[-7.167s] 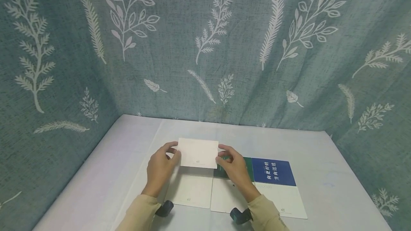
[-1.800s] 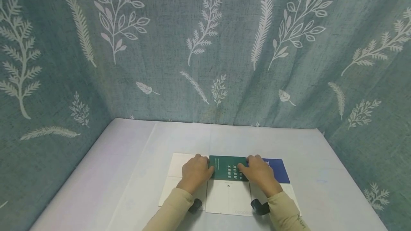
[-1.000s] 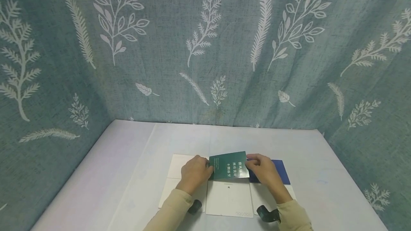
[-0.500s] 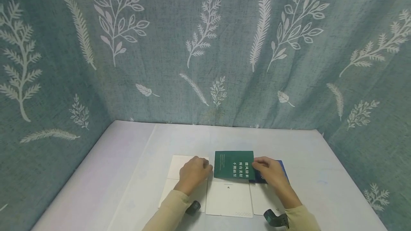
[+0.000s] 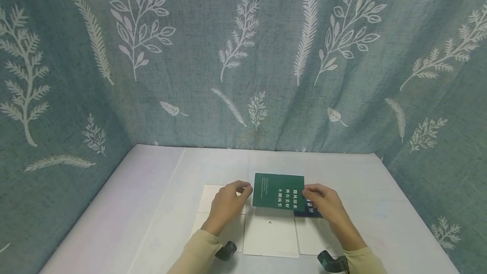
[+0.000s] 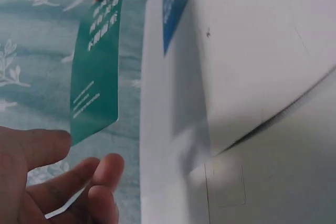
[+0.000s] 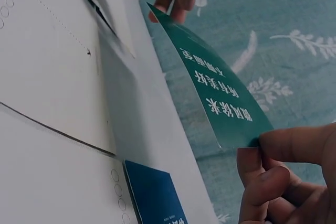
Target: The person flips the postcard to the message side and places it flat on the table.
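Note:
A green postcard [image 5: 279, 192] with white Chinese lettering is held up above the table, bowed slightly in the right wrist view. My right hand [image 5: 325, 202] pinches its right edge between thumb and fingers. Beside the opposite edge is my left hand [image 5: 227, 204], its thumb and fingers parted around the card's corner without a visible grip. Under and in front of the green postcard lies a white postcard [image 5: 271, 236]. A blue postcard [image 7: 155, 192] with white lettering lies partly hidden behind the green one and my right hand.
More white postcards lie at the left [image 5: 213, 195] and right [image 5: 316, 236] of the row, partly covered by my arms. They rest on a white-covered table [image 5: 160, 189]. A teal leaf-patterned curtain [image 5: 198, 75] stands behind and at the sides.
Earlier both hands held a white postcard at the left, now laid down. Since then the green postcard has been lifted off the table by my right hand, and my left fingers have come off it.

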`<state>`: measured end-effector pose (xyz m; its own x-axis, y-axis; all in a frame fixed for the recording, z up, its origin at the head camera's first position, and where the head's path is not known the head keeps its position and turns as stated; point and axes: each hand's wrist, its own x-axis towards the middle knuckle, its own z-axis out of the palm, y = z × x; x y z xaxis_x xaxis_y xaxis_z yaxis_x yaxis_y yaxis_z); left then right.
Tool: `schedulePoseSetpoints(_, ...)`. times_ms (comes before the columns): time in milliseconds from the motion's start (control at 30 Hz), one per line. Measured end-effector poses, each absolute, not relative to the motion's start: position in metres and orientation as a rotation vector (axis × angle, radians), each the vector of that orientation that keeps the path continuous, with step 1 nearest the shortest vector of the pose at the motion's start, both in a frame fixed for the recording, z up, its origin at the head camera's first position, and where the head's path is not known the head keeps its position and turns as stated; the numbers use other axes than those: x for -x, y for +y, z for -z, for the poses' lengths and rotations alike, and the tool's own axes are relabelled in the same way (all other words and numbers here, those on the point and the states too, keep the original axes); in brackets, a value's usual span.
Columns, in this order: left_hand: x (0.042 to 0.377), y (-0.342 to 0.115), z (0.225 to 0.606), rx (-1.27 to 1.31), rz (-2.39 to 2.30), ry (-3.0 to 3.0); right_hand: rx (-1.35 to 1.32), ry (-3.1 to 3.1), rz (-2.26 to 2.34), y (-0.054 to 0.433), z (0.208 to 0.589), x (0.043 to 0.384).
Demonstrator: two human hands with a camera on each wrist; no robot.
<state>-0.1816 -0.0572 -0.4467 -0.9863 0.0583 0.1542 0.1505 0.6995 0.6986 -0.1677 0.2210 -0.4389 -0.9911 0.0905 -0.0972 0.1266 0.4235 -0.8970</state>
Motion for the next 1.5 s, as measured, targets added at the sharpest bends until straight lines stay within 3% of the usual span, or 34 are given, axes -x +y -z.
schedulePoseSetpoints(1500,0.175,-0.064,0.457,0.157,1.329,-2.741,-0.124,2.670,1.612,0.209,0.451,0.162)
